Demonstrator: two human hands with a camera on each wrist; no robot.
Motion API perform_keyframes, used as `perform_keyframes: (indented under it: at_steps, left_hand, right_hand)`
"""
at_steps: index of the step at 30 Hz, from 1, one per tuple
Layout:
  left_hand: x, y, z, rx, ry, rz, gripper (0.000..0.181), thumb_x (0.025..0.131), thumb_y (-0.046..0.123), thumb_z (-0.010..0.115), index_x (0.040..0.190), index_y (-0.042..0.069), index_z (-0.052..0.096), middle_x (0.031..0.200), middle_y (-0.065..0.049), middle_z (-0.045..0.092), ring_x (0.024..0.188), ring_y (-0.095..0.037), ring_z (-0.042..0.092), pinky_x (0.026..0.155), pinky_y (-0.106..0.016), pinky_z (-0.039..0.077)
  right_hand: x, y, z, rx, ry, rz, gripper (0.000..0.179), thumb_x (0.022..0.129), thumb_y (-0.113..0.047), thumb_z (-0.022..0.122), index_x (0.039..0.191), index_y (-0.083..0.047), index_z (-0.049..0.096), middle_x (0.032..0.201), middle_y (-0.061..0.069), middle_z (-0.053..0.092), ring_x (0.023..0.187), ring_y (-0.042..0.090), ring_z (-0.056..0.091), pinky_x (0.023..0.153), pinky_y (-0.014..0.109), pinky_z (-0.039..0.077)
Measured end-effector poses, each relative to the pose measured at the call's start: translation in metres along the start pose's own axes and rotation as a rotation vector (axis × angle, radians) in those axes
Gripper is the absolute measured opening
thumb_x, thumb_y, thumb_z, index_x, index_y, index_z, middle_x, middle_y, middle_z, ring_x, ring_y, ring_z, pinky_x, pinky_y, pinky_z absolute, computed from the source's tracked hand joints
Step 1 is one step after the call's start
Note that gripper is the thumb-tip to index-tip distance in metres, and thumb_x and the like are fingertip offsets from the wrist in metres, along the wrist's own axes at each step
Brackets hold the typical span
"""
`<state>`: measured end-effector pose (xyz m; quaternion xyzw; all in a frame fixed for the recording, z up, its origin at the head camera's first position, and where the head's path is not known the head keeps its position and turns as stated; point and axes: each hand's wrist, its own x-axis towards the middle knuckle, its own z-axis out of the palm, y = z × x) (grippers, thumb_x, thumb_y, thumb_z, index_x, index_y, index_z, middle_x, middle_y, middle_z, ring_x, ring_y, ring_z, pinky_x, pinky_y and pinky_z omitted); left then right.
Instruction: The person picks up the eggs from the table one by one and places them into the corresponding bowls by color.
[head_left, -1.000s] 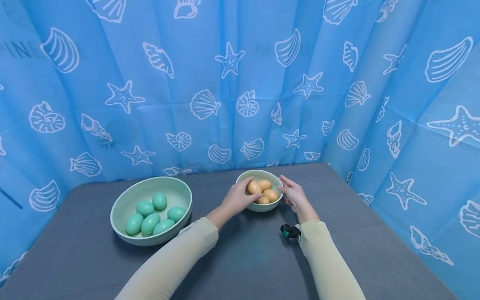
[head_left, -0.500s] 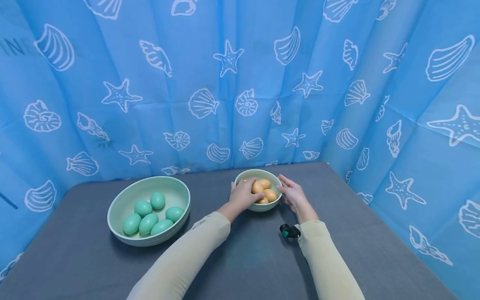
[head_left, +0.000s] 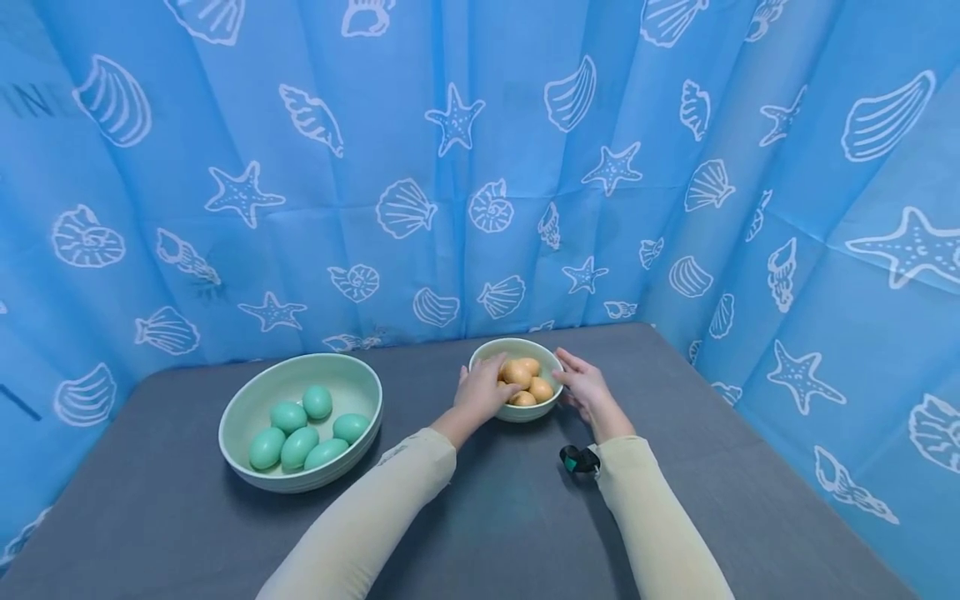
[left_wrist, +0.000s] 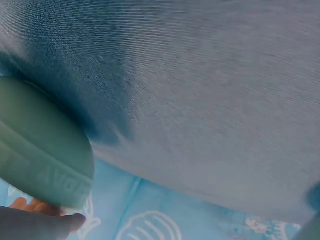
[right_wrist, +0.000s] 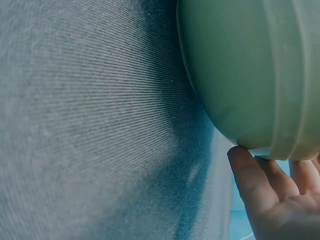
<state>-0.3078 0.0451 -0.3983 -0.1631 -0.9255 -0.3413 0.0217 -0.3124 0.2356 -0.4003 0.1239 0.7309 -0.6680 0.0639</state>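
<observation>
A small pale green bowl (head_left: 525, 414) holds several light brown eggs (head_left: 517, 373), one lying on top of the others. My left hand (head_left: 480, 390) is over the bowl's left rim, its thumb reaching in among the eggs. The fingertips are partly hidden, and I cannot tell whether they grip an egg. In the left wrist view, fingers and thumb (left_wrist: 75, 221) show at the rim. My right hand (head_left: 592, 392) grips the bowl from the right, thumb over the rim. Its other fingers (right_wrist: 245, 162) press the outer wall in the right wrist view.
To the left stands a larger pale green bowl (head_left: 228, 408) with several green eggs (head_left: 300, 447) in it. Grey cloth covers the table (head_left: 495, 533). A blue curtain (head_left: 450, 250) with white shells and starfish hangs behind and to the right.
My left hand has shifted slightly left over the small bowl. An egg first held between its thumb and fingers now shows more fully beside the hand. My right hand stays put.
</observation>
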Motion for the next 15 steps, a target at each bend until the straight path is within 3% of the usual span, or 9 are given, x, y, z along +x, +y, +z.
perform_keyframes:
  at_steps: [4,6,9,12,15]
  left_hand:
    - [-0.008,-0.002,-0.013,-0.062,-0.005,-0.008,0.058,0.097,0.027,0.068,0.148,0.005,0.049,0.151,-0.014,0.050,0.147,-0.038,0.034,0.123,-0.059,0.017]
    - [-0.013,-0.002,-0.019,-0.095,-0.009,-0.011,0.058,0.098,0.027,0.067,0.149,0.005,0.048,0.152,-0.015,0.048,0.148,-0.039,0.031,0.123,-0.057,0.016]
    - [-0.021,-0.004,-0.030,-0.133,-0.008,-0.006,0.058,0.099,0.027,0.066,0.149,0.005,0.047,0.153,-0.015,0.048,0.149,-0.039,0.029,0.124,-0.056,0.016]
    - [-0.031,-0.008,-0.047,-0.123,-0.007,0.017,0.058,0.100,0.027,0.064,0.150,0.005,0.046,0.153,-0.015,0.047,0.150,-0.038,0.027,0.123,-0.057,0.016]
    - [-0.047,-0.021,-0.070,-0.064,0.003,0.042,0.059,0.100,0.028,0.063,0.151,0.005,0.044,0.155,-0.018,0.044,0.150,-0.041,0.024,0.123,-0.060,0.015]
  right_hand:
    - [0.006,-0.006,-0.002,-0.075,0.007,0.010,0.057,0.106,-0.009,0.047,0.160,-0.016,0.028,0.164,0.005,0.025,0.150,0.032,0.029,0.109,0.047,0.046]
    - [0.008,-0.009,-0.006,-0.127,0.024,0.025,0.057,0.106,-0.009,0.047,0.159,-0.017,0.029,0.164,0.006,0.027,0.147,0.031,0.035,0.093,0.038,0.053]
    - [0.012,-0.013,-0.017,-0.203,0.035,0.026,0.057,0.106,-0.009,0.048,0.159,-0.015,0.029,0.163,0.007,0.030,0.144,0.031,0.041,0.078,0.033,0.049]
    - [0.011,-0.018,-0.031,-0.329,0.010,-0.027,0.056,0.107,-0.011,0.046,0.159,-0.009,0.027,0.162,0.015,0.029,0.144,0.036,0.039,0.094,0.042,0.051]
    - [0.006,-0.020,-0.047,-0.531,-0.019,-0.146,0.053,0.107,-0.013,0.043,0.156,0.001,0.027,0.158,0.025,0.031,0.145,0.044,0.033,0.111,0.055,0.041]
